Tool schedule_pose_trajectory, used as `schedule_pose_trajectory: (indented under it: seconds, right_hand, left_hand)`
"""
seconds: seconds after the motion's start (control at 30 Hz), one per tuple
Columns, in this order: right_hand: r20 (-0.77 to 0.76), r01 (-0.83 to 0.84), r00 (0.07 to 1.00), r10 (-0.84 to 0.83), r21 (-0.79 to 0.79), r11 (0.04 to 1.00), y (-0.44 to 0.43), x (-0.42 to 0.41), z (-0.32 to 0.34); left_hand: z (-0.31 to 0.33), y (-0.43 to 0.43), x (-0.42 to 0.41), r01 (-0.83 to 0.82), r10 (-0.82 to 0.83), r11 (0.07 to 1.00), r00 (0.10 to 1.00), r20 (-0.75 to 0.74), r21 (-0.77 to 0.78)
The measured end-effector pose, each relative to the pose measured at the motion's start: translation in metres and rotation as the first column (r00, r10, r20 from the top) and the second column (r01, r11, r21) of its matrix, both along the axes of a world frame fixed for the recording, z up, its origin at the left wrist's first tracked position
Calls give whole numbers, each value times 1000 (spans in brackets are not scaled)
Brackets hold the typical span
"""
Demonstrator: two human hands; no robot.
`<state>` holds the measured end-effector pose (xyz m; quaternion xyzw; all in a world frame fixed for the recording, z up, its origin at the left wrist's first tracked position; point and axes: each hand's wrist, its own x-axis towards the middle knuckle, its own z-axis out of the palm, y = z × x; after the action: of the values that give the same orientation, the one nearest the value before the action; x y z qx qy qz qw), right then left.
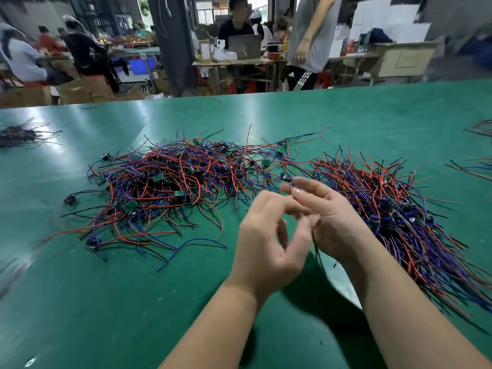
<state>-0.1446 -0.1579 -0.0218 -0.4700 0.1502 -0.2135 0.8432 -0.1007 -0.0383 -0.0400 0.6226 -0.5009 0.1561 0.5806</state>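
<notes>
The right hand (pixel 332 217) pinches a small wired component (pixel 288 179) at its fingertips, above the green tabletop (pixel 133 302). Its dark wires hang down (blurred) between the palms. The left hand (pixel 266 235) curls close beside it, but whether it grips anything cannot be told. A tangled wire heap (pixel 165 182) lies at ten o'clock, and an aligned bundle (pixel 399 222) at three.

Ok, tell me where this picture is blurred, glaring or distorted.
Head view: blur smears the left hand, the right hand and the small part it pinches; glare streaks the green table at left; the wide lens bows the table's far edge.
</notes>
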Motion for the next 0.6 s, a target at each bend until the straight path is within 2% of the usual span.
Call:
schedule_pose_trajectory:
  seconds: [0.03,0.1,0.17,0.23,0.3,0.37,0.5,0.6]
  right_hand:
    - [43,22,999,-22,-12,1000,0,0,0]
    - [127,9,992,-10,7,1000,1,-5,2]
    - [148,-37,988,38,-16,999,5,-6,5]
    - [118,-70,990,82,-107,992,8,-6,2]
    - [37,-67,996,77,-225,972,13,-5,0]
    - [-31,-58,998,51,-301,952,16,-5,-1]
    - [-104,-66,994,34,-331,941,15,-5,-2]
    - [-216,12,971,-103,-388,922,11,-4,-1]
  left_hand:
    - [-1,-1,4,-65,65,998,996,-66,-6]
    - [-1,-3,10,-95,98,995,941,-325,24]
    - [0,-6,15,36,-29,999,784,-620,0]
    - [1,-8,18,170,-176,981,620,-764,-88]
    - [2,-8,19,187,-236,970,561,-793,-156]
    - [4,-7,21,155,-231,973,562,-794,-173]
    - [6,-4,24,156,-242,970,519,-820,-188]
    - [9,0,30,148,-210,976,486,-848,-157]
